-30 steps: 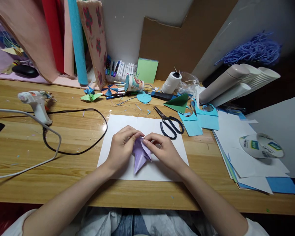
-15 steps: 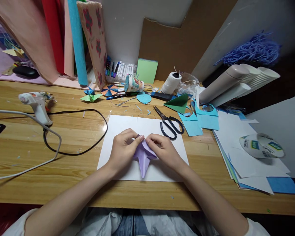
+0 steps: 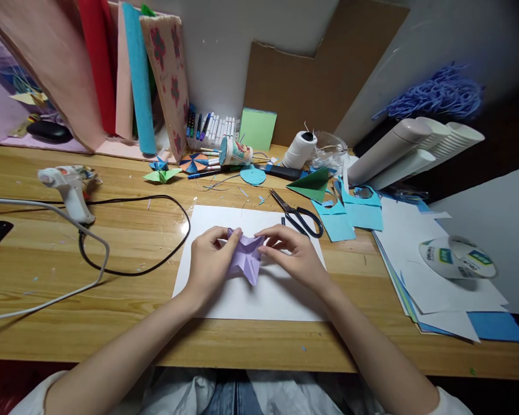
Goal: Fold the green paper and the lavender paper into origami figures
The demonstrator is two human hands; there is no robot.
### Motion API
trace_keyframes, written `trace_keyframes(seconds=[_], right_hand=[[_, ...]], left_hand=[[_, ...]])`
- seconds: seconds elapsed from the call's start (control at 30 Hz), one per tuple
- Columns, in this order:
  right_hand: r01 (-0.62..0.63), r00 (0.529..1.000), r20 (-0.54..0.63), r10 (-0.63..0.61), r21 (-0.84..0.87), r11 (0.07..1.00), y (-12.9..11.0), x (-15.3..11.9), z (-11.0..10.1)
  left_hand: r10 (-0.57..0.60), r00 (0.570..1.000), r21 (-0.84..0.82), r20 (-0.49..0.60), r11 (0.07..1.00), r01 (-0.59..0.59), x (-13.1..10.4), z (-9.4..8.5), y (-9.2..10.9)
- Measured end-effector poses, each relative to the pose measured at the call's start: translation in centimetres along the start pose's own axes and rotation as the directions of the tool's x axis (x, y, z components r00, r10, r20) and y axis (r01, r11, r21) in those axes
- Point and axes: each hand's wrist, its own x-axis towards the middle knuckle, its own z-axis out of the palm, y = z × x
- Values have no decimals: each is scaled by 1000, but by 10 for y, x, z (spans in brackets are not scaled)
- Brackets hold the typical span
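Observation:
A folded purple paper star (image 3: 247, 257) with pointed arms is held over a white sheet of paper (image 3: 281, 297). My left hand (image 3: 211, 256) pinches its upper left point between thumb and fingers. On the other side, my right hand (image 3: 292, 251) has thumb and fingertips at the star's right edge, one arm of the paper between them. The star's hollow middle faces up, and part of its left side is behind my left hand. Black-handled scissors (image 3: 298, 214) lie just beyond my right hand, partly on the sheet.
A white glue gun (image 3: 71, 193) and its black cord (image 3: 173, 202) lie at left. Along the back are markers (image 3: 216, 125), a white thread spool (image 3: 300, 148) and cut blue paper (image 3: 337, 222). A tape roll (image 3: 458, 256) sits on stacked paper at right.
The star has turned and tilted so its inside shows more, and its lower point has risen. My right hand has moved slightly right, its fingers opening wider along the paper's edge.

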Motion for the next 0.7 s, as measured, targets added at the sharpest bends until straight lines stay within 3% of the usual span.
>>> trace_keyframes(seconds=[0.17,0.4,0.7], right_hand=[[4,999,51,-5,12,1000,2,2,1],[-16,1000,-14,16,-5,1000,2,2,6],[72,996,-57,-73,-10,997,3,-1,5]], left_hand=[[34,995,-43,99,999,-30,-5,3,1],[39,964,-162,263,987,4,-7,2,6],[106,960,-153,260,986,-68,-8,0,9]])
